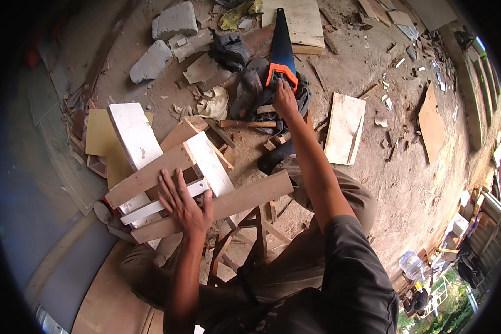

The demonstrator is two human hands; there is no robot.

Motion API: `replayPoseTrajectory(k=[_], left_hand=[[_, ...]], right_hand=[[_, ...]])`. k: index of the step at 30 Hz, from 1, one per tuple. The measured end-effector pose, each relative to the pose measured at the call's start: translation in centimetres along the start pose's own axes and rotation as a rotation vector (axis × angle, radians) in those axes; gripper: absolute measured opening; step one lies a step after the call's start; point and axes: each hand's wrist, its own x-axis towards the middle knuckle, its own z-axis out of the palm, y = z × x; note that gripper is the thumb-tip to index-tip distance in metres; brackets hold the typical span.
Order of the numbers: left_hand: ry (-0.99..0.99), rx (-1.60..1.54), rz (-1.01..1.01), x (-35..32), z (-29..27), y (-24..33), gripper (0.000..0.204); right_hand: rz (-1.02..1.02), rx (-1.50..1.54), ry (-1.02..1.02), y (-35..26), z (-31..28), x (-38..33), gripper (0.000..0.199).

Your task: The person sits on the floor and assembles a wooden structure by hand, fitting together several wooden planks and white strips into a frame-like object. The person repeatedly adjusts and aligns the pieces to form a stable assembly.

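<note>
My left hand (186,207) lies with fingers spread over a stack of boards. It presses on a narrow white strip (150,209) and a long brown board (245,199). Just beyond its fingertips is another brown board (150,173), and white boards (132,133) run crosswise beneath. My right arm reaches far forward, where my right hand (285,99) is closed on the orange handle of a hand saw (283,44). The saw's dark blade points away from me, over a black bag (303,92). A wooden tool handle (247,123) lies beside the bag.
Concrete chunks (174,21) and crumpled black plastic (229,51) lie at the far left. A pale board (345,129) rests right of my arm, a brown offcut (430,123) farther right. Wood scraps litter the dirt floor. A wooden frame (256,239) stands between my legs.
</note>
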Motion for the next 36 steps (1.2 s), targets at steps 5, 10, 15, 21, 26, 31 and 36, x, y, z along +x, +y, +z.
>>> replayPoseTrajectory(k=[5, 10, 15, 21, 26, 31, 36], left_hand=[[0.018, -0.06, -0.043, 0.0, 0.3, 0.1, 0.08], [0.016, -0.08, -0.035, -0.4, 0.0, -1.0, 0.076], [0.07, -0.135, -0.029, -1.0, -0.4, -1.4, 0.068], [0.161, -0.228, 0.031, -1.5, -0.2, -1.6, 0.075], [0.324, -0.487, 0.152, -2.5, 1.0, -3.0, 0.057], [0.302, -0.453, 0.197, -2.8, 1.1, -2.8, 0.057], [0.274, -0.385, 0.22, -2.6, 0.3, -3.1, 0.061]], right_hand=[[0.058, -0.401, -0.382, -0.1, 1.1, 1.9, 0.038], [0.097, -0.251, -0.375, -2.3, -2.4, 2.8, 0.036], [0.353, 0.501, -0.047, -1.9, -9.2, 4.6, 0.034], [0.569, 0.738, 0.08, -12.5, -27.3, 4.0, 0.051], [0.318, 0.634, 0.063, -27.4, -40.3, -12.0, 0.032], [0.513, 0.791, 0.133, -34.1, -40.0, -28.3, 0.021], [0.463, 0.717, 0.049, -34.7, -37.4, -33.0, 0.025]])
